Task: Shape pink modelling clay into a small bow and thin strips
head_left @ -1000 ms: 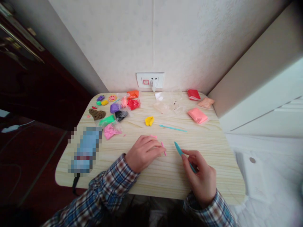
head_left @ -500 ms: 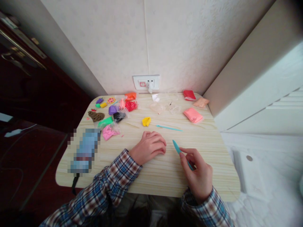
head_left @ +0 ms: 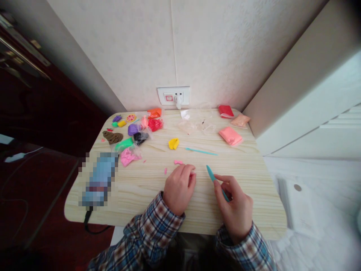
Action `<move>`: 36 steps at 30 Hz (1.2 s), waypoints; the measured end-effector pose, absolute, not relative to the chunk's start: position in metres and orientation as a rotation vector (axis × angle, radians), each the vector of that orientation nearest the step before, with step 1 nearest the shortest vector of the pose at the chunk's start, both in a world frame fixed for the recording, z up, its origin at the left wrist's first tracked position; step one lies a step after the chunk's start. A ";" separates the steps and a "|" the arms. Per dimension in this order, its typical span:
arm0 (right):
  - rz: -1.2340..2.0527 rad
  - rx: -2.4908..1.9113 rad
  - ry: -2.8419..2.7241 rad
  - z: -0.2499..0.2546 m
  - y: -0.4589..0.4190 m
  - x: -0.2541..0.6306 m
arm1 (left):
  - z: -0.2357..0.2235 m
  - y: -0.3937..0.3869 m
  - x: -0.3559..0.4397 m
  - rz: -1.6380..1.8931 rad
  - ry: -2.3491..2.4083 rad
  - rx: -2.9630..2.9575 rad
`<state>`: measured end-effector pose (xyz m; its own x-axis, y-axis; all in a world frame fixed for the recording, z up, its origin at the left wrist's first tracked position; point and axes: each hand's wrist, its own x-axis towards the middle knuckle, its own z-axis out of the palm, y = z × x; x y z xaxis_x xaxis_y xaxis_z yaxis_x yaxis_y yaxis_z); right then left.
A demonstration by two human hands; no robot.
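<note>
My right hand (head_left: 237, 205) grips a turquoise plastic clay knife (head_left: 210, 173) between thumb and fingers, its pointed blade angled up and left above the table. To its left, my left hand (head_left: 179, 188) is closed, fingers curled toward the thumb near the tabletop; whatever they may pinch is hidden. Just beyond its knuckles lies a small pink bow-shaped piece of clay (head_left: 178, 162), with a tiny pink strip (head_left: 165, 171) to the left. Farther back are a yellow clay lump (head_left: 173, 143) and a thin turquoise stick tool (head_left: 201, 151).
Bagged clay, including pink (head_left: 128, 157), green (head_left: 124, 144) and black (head_left: 140, 138), crowds the left side near a coiled brown clay piece (head_left: 113, 137). A phone (head_left: 100, 178) with a cable lies front left. Salmon (head_left: 231, 136) and red packets (head_left: 226, 111) sit back right.
My left hand has drawn back toward me and turned, its fingers now more curled. The pink bow-shaped piece and strip have come into view. My right hand holds the knife almost unmoved.
</note>
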<state>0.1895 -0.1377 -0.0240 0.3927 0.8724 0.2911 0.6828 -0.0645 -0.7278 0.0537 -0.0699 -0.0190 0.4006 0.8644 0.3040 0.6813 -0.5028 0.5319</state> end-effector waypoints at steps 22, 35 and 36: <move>0.243 -1.823 -1.545 -0.026 -0.135 0.173 | -0.021 -0.080 0.010 0.887 1.091 2.751; 0.324 -1.848 -1.464 -0.025 -0.135 0.174 | -0.035 -0.080 0.008 0.786 0.907 2.895; 0.328 -1.849 -1.463 -0.025 -0.136 0.174 | -0.034 -0.079 0.009 0.758 0.904 2.911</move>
